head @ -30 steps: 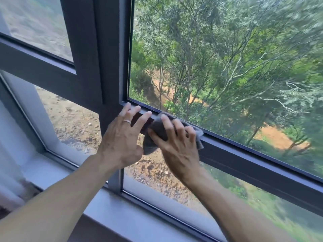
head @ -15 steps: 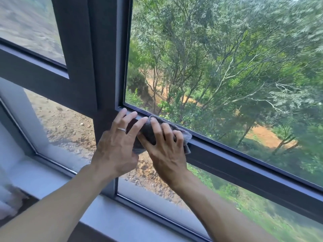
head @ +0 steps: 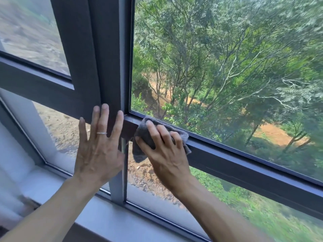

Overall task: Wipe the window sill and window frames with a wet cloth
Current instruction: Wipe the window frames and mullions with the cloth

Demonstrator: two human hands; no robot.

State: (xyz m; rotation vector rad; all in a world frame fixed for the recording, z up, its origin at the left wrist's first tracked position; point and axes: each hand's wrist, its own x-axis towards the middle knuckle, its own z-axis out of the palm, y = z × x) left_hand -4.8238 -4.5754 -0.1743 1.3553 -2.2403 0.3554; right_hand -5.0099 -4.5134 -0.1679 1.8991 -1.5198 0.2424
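From the head view, your right hand (head: 164, 154) grips the grey cloth (head: 150, 137), fingers curled over its top and thumb beneath, pressing it against the dark window frame (head: 244, 165); the cloth lies under your fingers and spills out past your thumb towards your left hand (head: 97, 149). The cloth's long axis follows the horizontal rail, sloping down away from your left hand, with one corner hanging below the rail. Your left hand lies flat, fingers straight and spread, on the frame's upright just beside the cloth, above the pale window sill (head: 108, 222).
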